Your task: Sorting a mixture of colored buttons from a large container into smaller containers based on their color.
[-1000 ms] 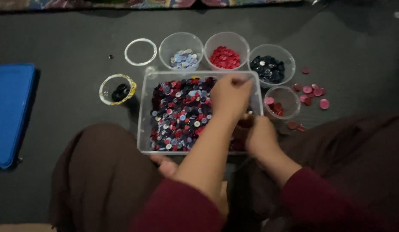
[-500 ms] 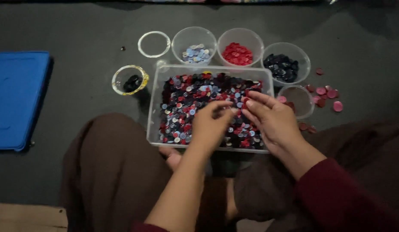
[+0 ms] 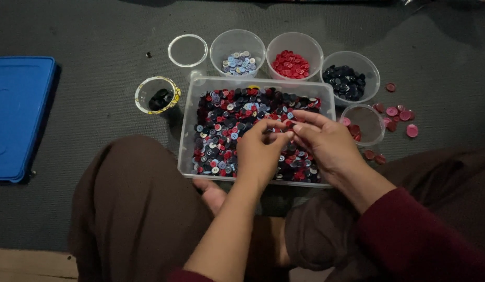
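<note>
A clear plastic bin (image 3: pixel 186 137) on the dark floor is full of mixed red, dark and light-blue buttons (image 3: pixel 224 130). Both my hands hover over its right half. My left hand (image 3: pixel 260 151) has thumb and forefinger pinched together on what looks like a small button. My right hand (image 3: pixel 328 143) sits beside it, its fingertips touching those of the left. I cannot see whether the right hand holds anything.
Behind the bin stand cups of light-blue buttons (image 3: pixel 237 62), red buttons (image 3: pixel 290 63) and dark buttons (image 3: pixel 346 81). A small cup (image 3: pixel 373 117) and loose pink buttons (image 3: pixel 400 113) lie at the right. At the left are a clear round lid (image 3: pixel 187 50), a yellow-rimmed cup (image 3: pixel 158 96) and a blue lid (image 3: pixel 18 115).
My left hand has drawn back from the bin's far right corner toward the middle. My right hand came up over the buttons and met it. The view shifted slightly.
</note>
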